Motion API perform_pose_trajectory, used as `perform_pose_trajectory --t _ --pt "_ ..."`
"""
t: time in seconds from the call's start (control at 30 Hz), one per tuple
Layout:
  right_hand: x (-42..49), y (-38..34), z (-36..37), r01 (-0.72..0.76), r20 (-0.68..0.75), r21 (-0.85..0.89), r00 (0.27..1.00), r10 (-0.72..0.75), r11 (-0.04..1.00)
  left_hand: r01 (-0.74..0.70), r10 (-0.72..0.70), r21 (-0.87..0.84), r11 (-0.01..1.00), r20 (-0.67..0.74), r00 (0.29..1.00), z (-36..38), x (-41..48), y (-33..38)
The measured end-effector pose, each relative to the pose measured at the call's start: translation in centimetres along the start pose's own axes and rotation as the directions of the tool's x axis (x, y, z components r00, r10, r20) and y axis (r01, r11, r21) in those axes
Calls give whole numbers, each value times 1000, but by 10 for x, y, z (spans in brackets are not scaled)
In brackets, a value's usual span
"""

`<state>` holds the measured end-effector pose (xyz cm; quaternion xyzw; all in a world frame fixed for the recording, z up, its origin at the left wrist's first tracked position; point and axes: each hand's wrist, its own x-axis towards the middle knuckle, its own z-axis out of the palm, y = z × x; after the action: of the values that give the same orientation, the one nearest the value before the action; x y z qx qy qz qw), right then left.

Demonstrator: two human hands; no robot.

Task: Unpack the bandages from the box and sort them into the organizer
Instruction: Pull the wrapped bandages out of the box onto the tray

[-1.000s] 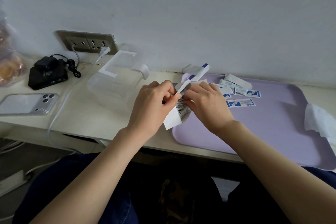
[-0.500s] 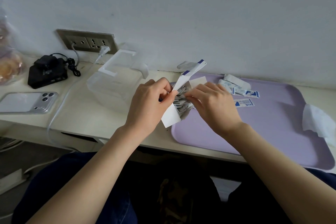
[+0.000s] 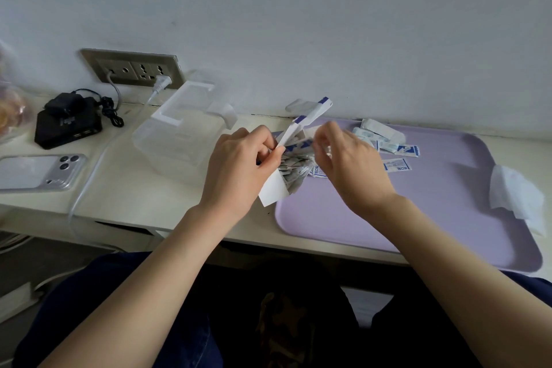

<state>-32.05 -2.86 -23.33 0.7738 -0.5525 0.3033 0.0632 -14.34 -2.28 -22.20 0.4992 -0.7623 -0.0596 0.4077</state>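
Note:
My left hand [image 3: 239,167] grips a white bandage box [image 3: 273,191] with blue-marked flaps, held tilted at the left edge of the lilac tray [image 3: 418,218]. A packed bunch of wrapped bandages [image 3: 294,167] sticks out of its open end. My right hand [image 3: 349,164] is blurred, fingers curled just right of the bunch; whether it pinches a bandage is unclear. Several loose bandages [image 3: 397,165] lie on the tray behind it. The clear plastic organizer [image 3: 179,134] with a white handle stands left of my hands.
A white tissue [image 3: 516,197] lies on the tray's right edge. At left are a phone [image 3: 38,172], a black device [image 3: 68,125] with cables, and a wall socket [image 3: 134,69] with a white cord running over the desk edge.
My right hand has lifted up and to the right from the box opening, and more of the bandage bunch has come out. A bandage now lies on the tray under that hand.

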Motion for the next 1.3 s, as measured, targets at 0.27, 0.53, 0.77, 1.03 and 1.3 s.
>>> perform_pose_trajectory --t 0.27,0.53,0.77,1.03,1.3 --pt "-8 26 -27 -303 67 385 951 301 872 0 1 41 999 -10 1000 3 2 1" --pt "-19 59 -48 -394 46 157 919 392 906 -2 2 60 998 -5 1000 3 2 1" --pt "-24 69 -61 -375 -60 -203 927 371 904 9 -9 76 997 -8 1000 5 2 2" --pt "-15 62 -67 -322 -248 -187 930 273 928 17 -16 87 996 -12 1000 3 -1 3" --pt "-12 42 -49 -174 -205 -219 970 129 960 44 -44 43 998 -11 999 -5 -4 5"
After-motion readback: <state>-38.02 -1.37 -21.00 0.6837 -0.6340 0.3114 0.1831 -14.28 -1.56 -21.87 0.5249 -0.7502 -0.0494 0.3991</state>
